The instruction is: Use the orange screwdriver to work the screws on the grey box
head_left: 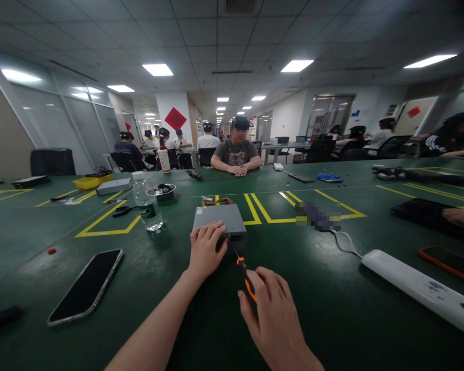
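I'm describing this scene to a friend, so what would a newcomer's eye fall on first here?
Probably the two bare hands in the middle: the left hand rests on a gray metal box, and the right hand holds an orange and black screwdriver pointed at the box's near side. Next might come the big white power strip at the right and the clear water bottle left of the box.

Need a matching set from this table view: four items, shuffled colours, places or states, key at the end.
1. Left hand
2. Screwdriver
3. Bottle
4. Power strip

A. Clear, standing upright
B. On the grey box
C. White, at the right
D. Orange and black, in the right hand

Pairs: 1-B, 2-D, 3-A, 4-C
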A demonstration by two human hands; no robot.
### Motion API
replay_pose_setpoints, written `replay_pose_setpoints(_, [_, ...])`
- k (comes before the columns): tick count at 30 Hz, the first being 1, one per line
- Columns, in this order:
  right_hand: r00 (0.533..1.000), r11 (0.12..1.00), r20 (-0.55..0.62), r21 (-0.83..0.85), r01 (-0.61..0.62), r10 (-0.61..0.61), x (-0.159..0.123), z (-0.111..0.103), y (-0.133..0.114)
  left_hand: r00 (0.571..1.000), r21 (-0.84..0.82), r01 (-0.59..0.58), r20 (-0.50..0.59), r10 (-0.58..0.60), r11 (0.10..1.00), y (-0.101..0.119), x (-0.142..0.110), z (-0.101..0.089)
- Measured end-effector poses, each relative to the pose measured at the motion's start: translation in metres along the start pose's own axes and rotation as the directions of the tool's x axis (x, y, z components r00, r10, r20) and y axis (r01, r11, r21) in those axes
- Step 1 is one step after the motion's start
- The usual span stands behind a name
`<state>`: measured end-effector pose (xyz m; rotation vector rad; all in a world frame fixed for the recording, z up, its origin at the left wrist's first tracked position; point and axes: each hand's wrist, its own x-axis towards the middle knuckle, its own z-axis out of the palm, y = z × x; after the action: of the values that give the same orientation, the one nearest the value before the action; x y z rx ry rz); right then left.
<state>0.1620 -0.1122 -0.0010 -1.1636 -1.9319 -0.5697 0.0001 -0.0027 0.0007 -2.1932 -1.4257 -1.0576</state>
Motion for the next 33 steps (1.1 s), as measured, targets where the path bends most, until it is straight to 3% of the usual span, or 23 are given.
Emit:
replay_pose_setpoints(6, [0.994, 0.996, -0.076, 0.028, 0.085, -0.083, 0.002, 0.003, -0.002, 1.0, -0.005, -0.003, -0.005, 0.003, 1.0, 0.0, 0.0, 0.0])
replay_pose_setpoints(12, [1.0, 1.0, 0.01, -0.006, 0.005, -0.005, 0.013, -0.005, -0.007, 1.0, 0.0, -0.003, -0.006, 0.003, 1.0, 0.001, 0.001, -0.001])
replay_pose_setpoints(18, [0.997, 0.998, -0.067, -0.036, 0.043, -0.045, 0.014, -0.001, -0.01, 1.0, 0.003, 0.003, 0.005, -0.003, 1.0, 0.0, 0.0, 0.001])
replay_pose_setpoints(23, [0.999, 0.999, -0.032, 0.03, -0.043, 0.044, 0.016, -0.005, -0.002, 1.0, -0.003, -0.003, 0.006, 0.003, 1.0, -0.001, 0.0, 0.002])
replay_pose_setpoints(26, [0.999, 0.999, 0.029, 0.026, -0.02, 0.019, 0.013, -0.007, -0.006, 1.0, 0.002, -0.004, -0.004, 0.004, 1.0, 0.0, 0.0, 0.001])
replay_pose_setpoints(29, [1.0, 1.0, -0.002, -0.009, 0.023, -0.023, 0.009, -0.003, -0.011, 1.0, -0.002, -0.005, -0.002, 0.005, 1.0, 0.001, 0.001, 0.0])
replay_pose_setpoints(33, [0.997, 0.995, -0.017, 0.057, -0.077, 0.078, 0.008, 0.0, -0.011, 1.0, 0.0, -0.005, -0.005, 0.005, 1.0, 0.001, 0.001, -0.001])
